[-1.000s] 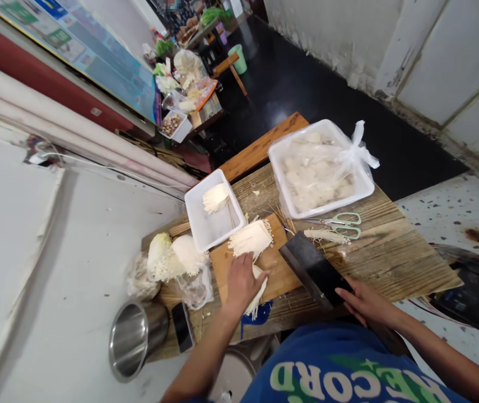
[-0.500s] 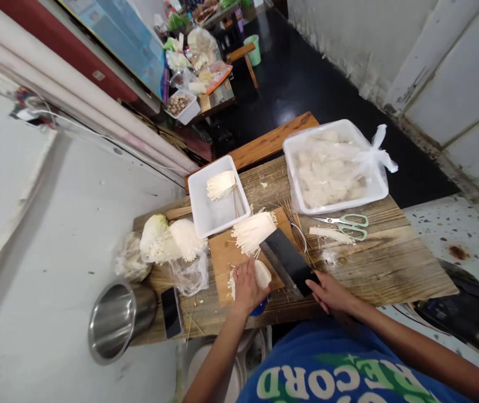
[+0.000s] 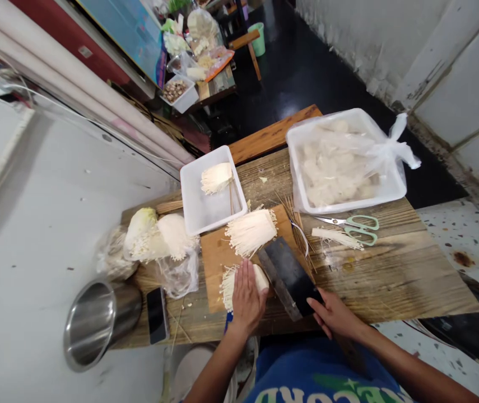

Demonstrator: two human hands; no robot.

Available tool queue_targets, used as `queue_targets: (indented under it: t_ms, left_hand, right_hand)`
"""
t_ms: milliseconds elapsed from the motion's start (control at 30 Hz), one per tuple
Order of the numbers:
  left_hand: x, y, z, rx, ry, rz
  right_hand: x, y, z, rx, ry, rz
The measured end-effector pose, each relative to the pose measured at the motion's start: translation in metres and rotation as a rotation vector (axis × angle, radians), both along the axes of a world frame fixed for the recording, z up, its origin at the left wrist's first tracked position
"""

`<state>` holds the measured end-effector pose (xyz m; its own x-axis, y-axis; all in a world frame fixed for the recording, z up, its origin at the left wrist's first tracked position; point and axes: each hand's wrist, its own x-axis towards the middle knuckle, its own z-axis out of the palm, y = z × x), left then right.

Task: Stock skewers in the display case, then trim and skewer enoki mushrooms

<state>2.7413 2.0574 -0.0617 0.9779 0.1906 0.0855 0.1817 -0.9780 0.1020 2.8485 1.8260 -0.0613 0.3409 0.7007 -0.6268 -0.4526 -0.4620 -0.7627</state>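
My left hand [image 3: 247, 296] lies flat with straight fingers across a bunch of enoki mushrooms [image 3: 229, 286], pressing it on the wooden cutting board [image 3: 214, 258]. The thick pale end of that bunch shows to the right of my fingers. In my right hand [image 3: 335, 314] is the handle of a cleaver [image 3: 292, 280]; its broad dark blade tilts over the board's right part, close beside the bunch. Just above, a second enoki bunch [image 3: 252, 230] rests on the board, fanned out to the left.
A white tray [image 3: 189, 193] holds one enoki bunch and skewers. Another tray [image 3: 401, 193] holds bagged pale food. Scissors [image 3: 363, 228], loose skewers [image 3: 296, 221] and enoki trimmings [image 3: 335, 237] lie to the right. Bagged vegetables [image 3: 140, 235], a phone [image 3: 157, 316] and a steel pot [image 3: 90, 330] are left.
My left hand has gone from curled around the bunch to flat on top of it, and more of the mushroom heads show. The cleaver stays in my right hand, its blade face more visible.
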Motion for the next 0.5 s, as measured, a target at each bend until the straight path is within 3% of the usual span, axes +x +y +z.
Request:
queue_targets:
  t_ms: [267,500]
  left_hand:
    - [-0.004,-0.004,-0.018,0.037,-0.065,0.04]
    - [-0.006,0.001,-0.025,0.06,-0.071,0.008]
  right_hand:
    - [-0.006,0.0,-0.029,0.079,0.008,0.043]
    - [-0.016,-0.003,-0.033,0.111,0.04,-0.005]
